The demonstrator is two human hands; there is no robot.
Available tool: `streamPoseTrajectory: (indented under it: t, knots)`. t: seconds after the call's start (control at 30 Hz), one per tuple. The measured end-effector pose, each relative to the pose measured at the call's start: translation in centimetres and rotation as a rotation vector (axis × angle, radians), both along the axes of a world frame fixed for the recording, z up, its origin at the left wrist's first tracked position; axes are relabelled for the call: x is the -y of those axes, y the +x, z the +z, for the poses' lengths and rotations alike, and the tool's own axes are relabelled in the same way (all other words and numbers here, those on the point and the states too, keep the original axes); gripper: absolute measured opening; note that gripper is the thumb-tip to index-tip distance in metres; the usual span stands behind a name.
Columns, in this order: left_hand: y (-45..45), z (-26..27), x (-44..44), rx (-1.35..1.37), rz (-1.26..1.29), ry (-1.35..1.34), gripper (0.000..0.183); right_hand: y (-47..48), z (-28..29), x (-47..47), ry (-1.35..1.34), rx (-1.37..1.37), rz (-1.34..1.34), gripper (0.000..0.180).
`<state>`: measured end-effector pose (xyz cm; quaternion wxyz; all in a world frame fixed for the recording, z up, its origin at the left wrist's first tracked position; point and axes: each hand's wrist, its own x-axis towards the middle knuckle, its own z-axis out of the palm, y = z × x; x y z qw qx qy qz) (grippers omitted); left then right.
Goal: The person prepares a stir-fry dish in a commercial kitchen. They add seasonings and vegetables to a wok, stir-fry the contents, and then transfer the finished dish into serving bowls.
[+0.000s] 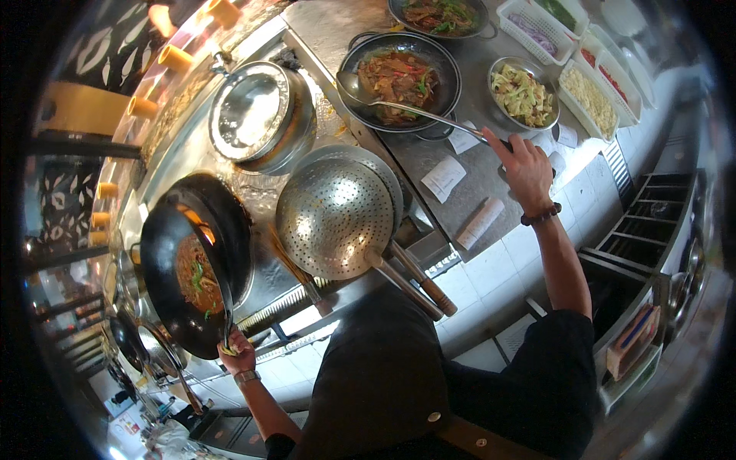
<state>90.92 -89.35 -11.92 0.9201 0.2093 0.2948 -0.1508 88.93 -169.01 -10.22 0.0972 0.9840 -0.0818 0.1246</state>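
Observation:
My left hand (pixel 237 352) grips the near edge of a black wok (pixel 158 259), with a bit of yellowish cloth at the fingers. The wok is tilted over the stove, and saucy food with green pieces (pixel 198 279) lies inside it. An orange flame (pixel 198 223) shows by its rim. My right hand (pixel 528 168) holds the dark handle of a long metal ladle (pixel 422 114). The ladle's bowl is at the left rim of a black two-handled pan (pixel 371 121), which contains sliced meat in sauce with red and green pieces (pixel 397 80).
Two perforated metal strainers (pixel 336 218) lie between stove and counter. Behind them stands a round metal pot (pixel 253 112). The counter bears a second filled pan (pixel 440 17), a metal dish of cabbage (pixel 522 95), ingredient baskets (pixel 587 100) and printed paper slips (pixel 444 178).

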Motion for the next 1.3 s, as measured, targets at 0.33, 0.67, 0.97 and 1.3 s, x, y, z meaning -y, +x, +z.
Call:
streamPoseTrajectory:
  t: [0.33, 0.67, 0.97, 1.3]
  knots:
    - [-0.2, 0.1, 0.4, -0.002, -0.016, -0.026, 0.035, -0.6, 1.4, -1.1, -0.061, 0.016, -0.027, 0.066]
    - [-0.2, 0.7, 1.2, -0.010, 0.027, -0.086, 0.031, -0.6, 0.5, -4.8, 0.577, -0.185, -0.137, 0.060]
    - [-0.3, -0.3, -0.2, -0.020, 0.020, -0.034, 0.028, 0.0, 3.3, -4.3, 1.508, -0.498, -0.155, 0.063]
    - [-1.5, -0.4, 0.8, -0.070, 0.194, 0.449, 0.035, -3.9, 1.0, -9.0, 1.672, -0.359, -0.164, 0.065]
